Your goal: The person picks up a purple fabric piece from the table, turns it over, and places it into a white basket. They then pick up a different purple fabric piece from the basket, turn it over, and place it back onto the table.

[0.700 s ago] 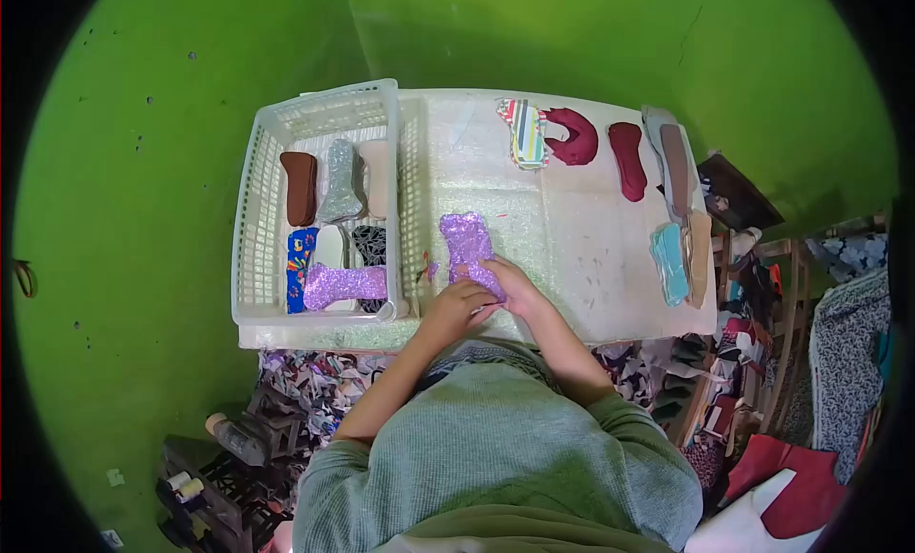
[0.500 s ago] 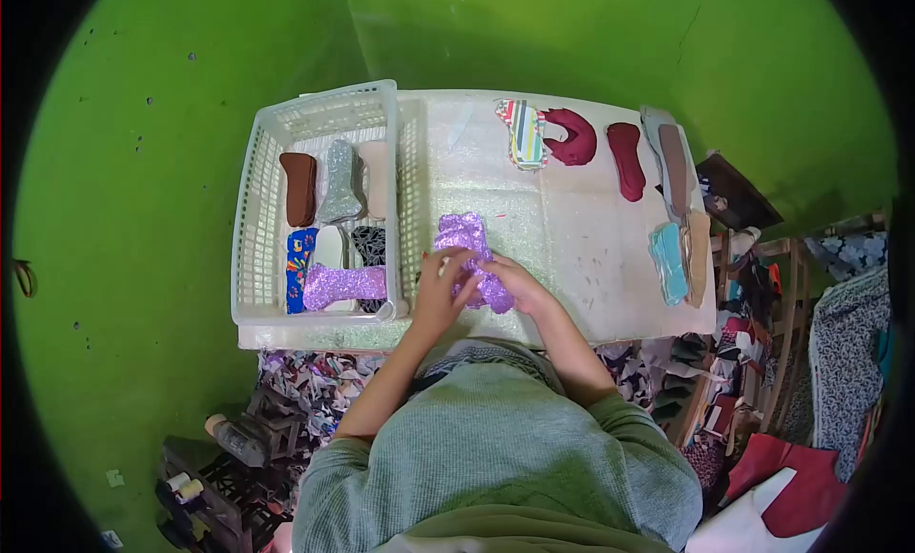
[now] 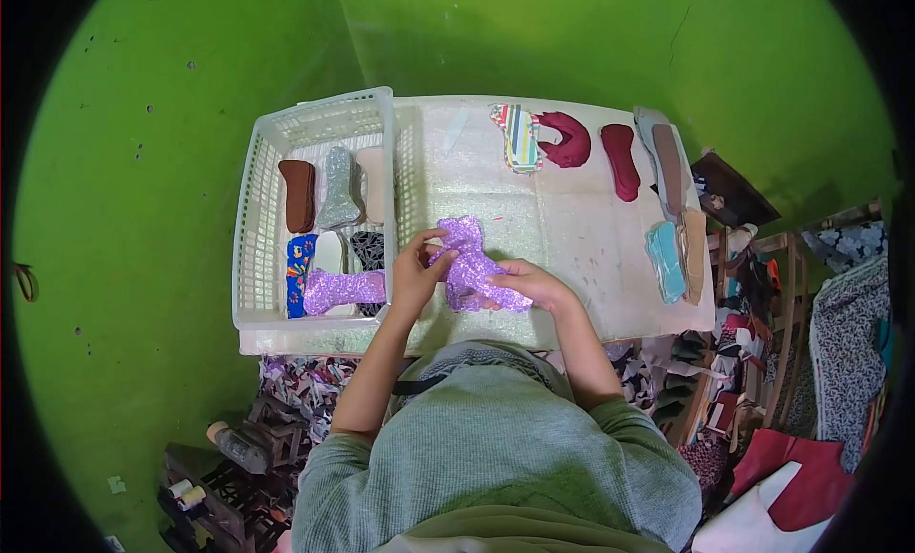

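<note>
Purple glitter fabric pieces [image 3: 460, 233] with rounded, flared ends lie at the near middle of the table, one on another. My right hand [image 3: 536, 284] is closed on the lower right end of the top piece, which slants across those beneath. At its left edge, the fingers of my left hand [image 3: 416, 270] are bent and pinch the same piece. To the left, a white plastic basket [image 3: 406, 186] holds another purple glitter piece [image 3: 343, 291], a brown stack [image 3: 299, 195], a silver glitter stack [image 3: 341, 191] and several other cut pieces.
Striped pieces [image 3: 520, 138], a curved maroon bundle [image 3: 570, 141] and a maroon stack [image 3: 620, 162] lie along the table's far side. Turquoise pieces [image 3: 665, 262] and tan pieces [image 3: 694, 257] sit at the right edge. Fabric scraps [image 3: 295, 386] cover the floor below.
The top purple piece has swung so its near end points further right, with my right hand moving right along with it. My left hand has shifted slightly left.
</note>
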Demonstrator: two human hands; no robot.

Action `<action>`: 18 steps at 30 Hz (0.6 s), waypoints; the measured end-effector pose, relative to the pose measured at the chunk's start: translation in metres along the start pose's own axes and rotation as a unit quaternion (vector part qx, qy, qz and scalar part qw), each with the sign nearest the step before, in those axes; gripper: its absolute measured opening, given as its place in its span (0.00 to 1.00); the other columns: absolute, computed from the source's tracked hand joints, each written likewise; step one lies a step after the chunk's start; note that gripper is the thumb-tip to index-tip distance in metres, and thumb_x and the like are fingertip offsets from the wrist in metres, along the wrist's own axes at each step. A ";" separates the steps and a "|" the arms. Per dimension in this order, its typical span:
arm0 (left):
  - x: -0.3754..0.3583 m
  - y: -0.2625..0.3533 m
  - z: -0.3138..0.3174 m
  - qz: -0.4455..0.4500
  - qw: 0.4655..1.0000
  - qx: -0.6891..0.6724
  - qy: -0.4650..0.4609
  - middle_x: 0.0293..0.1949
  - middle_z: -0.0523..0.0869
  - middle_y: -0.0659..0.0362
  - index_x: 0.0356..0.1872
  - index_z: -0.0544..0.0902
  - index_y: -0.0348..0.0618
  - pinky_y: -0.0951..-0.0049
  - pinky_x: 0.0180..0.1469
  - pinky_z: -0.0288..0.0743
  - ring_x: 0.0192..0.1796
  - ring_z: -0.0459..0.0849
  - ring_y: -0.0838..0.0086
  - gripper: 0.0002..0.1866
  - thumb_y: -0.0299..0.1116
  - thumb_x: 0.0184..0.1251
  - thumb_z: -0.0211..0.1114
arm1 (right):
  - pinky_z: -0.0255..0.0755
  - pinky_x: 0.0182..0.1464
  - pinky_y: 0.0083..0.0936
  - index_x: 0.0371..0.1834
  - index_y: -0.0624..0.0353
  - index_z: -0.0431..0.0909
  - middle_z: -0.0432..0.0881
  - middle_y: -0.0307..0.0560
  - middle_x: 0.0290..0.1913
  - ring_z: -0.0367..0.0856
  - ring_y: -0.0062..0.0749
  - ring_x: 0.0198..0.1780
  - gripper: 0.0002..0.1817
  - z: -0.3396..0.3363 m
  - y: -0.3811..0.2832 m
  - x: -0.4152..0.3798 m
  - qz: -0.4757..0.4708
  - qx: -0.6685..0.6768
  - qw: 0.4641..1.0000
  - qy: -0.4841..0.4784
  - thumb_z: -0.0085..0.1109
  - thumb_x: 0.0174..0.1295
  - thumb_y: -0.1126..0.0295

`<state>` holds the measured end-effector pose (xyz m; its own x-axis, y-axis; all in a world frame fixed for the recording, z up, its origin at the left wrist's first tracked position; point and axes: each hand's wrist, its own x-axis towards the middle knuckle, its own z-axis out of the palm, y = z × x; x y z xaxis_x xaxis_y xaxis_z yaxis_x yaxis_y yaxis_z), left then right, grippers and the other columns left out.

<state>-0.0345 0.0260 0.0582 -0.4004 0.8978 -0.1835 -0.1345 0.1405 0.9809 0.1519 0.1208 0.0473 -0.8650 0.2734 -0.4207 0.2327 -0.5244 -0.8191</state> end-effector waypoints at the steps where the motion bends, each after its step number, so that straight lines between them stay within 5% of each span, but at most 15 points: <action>1: -0.002 0.004 -0.002 0.008 1.000 0.008 0.012 0.26 0.80 0.62 0.47 0.75 0.41 0.84 0.27 0.70 0.27 0.75 0.85 0.18 0.25 0.54 0.67 | 0.75 0.39 0.23 0.47 0.66 0.74 0.81 0.47 0.38 0.81 0.27 0.37 0.15 -0.003 -0.002 -0.002 -0.001 -0.030 1.000 0.010 0.51 0.62 0.67; 8: -0.013 0.015 -0.035 0.006 0.999 -0.015 0.051 0.25 0.79 0.64 0.39 0.77 0.37 0.86 0.24 0.68 0.25 0.75 0.86 0.10 0.25 0.56 0.65 | 0.73 0.33 0.17 0.43 0.63 0.78 0.81 0.41 0.32 0.78 0.19 0.28 0.13 -0.013 -0.019 -0.016 0.002 -0.115 0.985 0.129 0.59 0.58 0.67; 18: -0.027 0.032 -0.098 0.017 0.998 0.026 0.053 0.23 0.77 0.68 0.33 0.78 0.36 0.86 0.25 0.66 0.26 0.73 0.88 0.05 0.27 0.59 0.63 | 0.72 0.35 0.17 0.44 0.61 0.77 0.80 0.41 0.32 0.78 0.20 0.31 0.12 0.031 -0.046 0.014 -0.121 -0.158 0.972 0.128 0.57 0.58 0.72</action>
<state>-0.1167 -0.0345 0.0877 -0.4983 0.8533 -0.1537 -0.0730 0.1354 0.9881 0.1158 0.1239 0.0913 -0.7822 0.5699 -0.2517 0.1961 -0.1582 -0.9677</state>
